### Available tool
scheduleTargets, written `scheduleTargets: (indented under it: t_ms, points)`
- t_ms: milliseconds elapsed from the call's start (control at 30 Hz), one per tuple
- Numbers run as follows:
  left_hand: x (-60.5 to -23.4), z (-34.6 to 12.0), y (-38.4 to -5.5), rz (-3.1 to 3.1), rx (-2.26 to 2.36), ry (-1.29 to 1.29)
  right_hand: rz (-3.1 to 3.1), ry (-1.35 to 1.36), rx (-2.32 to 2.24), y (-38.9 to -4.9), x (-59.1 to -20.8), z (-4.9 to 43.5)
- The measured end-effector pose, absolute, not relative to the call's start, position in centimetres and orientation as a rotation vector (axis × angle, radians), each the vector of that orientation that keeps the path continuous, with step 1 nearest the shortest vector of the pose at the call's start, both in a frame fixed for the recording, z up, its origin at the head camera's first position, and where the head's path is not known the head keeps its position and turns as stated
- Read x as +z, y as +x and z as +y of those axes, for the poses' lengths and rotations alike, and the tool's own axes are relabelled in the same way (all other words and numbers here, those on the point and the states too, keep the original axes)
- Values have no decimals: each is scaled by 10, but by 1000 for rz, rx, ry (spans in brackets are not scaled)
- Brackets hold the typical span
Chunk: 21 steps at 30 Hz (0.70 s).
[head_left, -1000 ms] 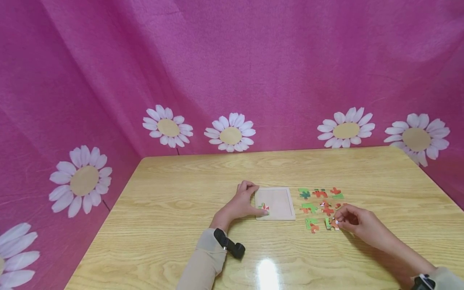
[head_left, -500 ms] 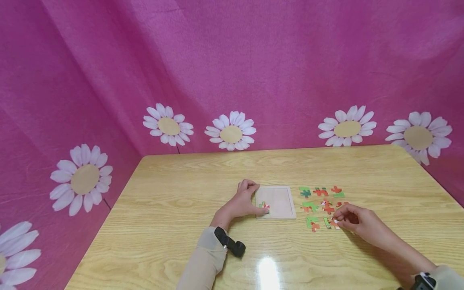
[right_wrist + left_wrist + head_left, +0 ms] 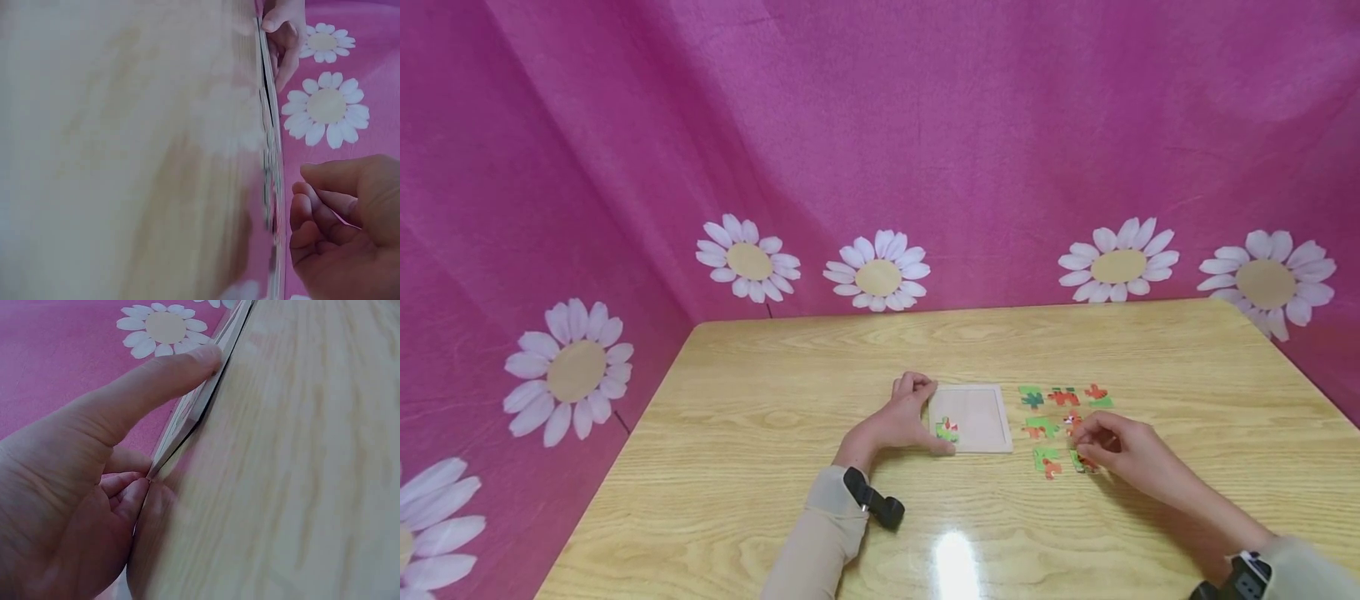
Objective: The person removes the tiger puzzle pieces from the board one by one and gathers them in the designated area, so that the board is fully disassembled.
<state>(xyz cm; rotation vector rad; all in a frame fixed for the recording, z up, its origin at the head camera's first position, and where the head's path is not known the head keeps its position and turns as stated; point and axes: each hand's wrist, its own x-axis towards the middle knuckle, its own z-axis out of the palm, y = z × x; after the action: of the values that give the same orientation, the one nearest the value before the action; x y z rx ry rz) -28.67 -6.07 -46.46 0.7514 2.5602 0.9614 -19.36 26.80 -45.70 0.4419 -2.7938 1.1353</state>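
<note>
My left hand holds the light wooden puzzle tray by its left side. The thumb lies along the front rim, and the other fingers bend at the back left corner. One puzzle piece, green with red and white, lies in the tray's front left corner. My right hand hovers over the loose pieces, its fingers loosely curled. In the right wrist view, no piece shows between the thumb and fingertips. Beneath it is a green and orange piece, partly covered. A red and white piece shows just beyond the fingertips.
Several more puzzle pieces lie in rows right of the tray, among them a green one, a red one and a green-orange one. The wooden table meets a pink daisy-printed curtain behind.
My right hand has shifted left from the front right piece toward the middle of the pieces. My left thumb has slid down onto the tray's front rim, uncovering more of the piece in the corner.
</note>
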Motion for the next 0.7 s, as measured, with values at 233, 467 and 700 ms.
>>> scheduleTargets:
  t_ms: [233,467,700]
  points:
    - [-466,-61,-287,2579,949,750,-2767,532,1124,-208,-453,241]
    - [-469,-61,-287,2585,963,751,-2791,628,1158,-228,-454,211]
    - [-471,-61,-286,2595,968,769,-2790,712,1199,-243,-458,186]
